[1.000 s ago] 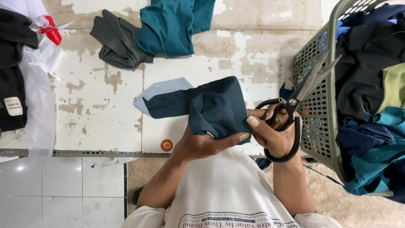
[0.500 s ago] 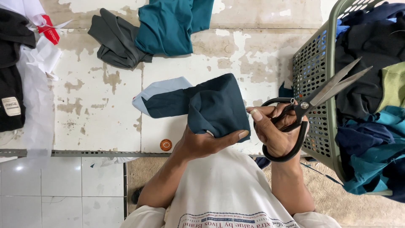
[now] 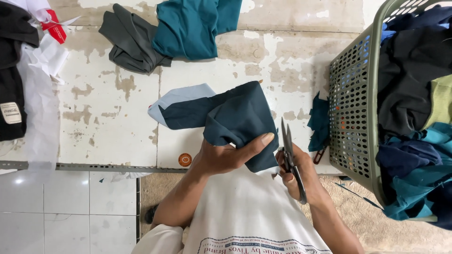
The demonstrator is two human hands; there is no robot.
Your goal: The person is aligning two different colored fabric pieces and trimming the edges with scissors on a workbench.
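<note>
A worn white desk (image 3: 117,122) with peeling paint fills the upper part of the frame, with pale floor tiles (image 3: 61,207) at the lower left. At the far left edge lie black clothing (image 3: 12,70) and thin white plastic (image 3: 42,94) with a red scrap (image 3: 55,30). Toward the upper middle sit a crumpled grey cloth (image 3: 129,42) and a teal cloth (image 3: 193,26), touching each other. In the centre, the left hand (image 3: 226,157) is closed around a folded dark teal cloth (image 3: 235,117), thumb pressed along its lower edge; a light blue piece (image 3: 181,96) shows beneath it. Just right of the cloth's lower edge, the right hand (image 3: 299,171) grips black scissors (image 3: 288,148), fingers through the handles, blades pointing up the frame and nearly closed. A small teal scrap (image 3: 319,122) lies beside a grey-green perforated basket (image 3: 353,117) at the right, heaped with dark and teal clothes (image 3: 414,94).
</note>
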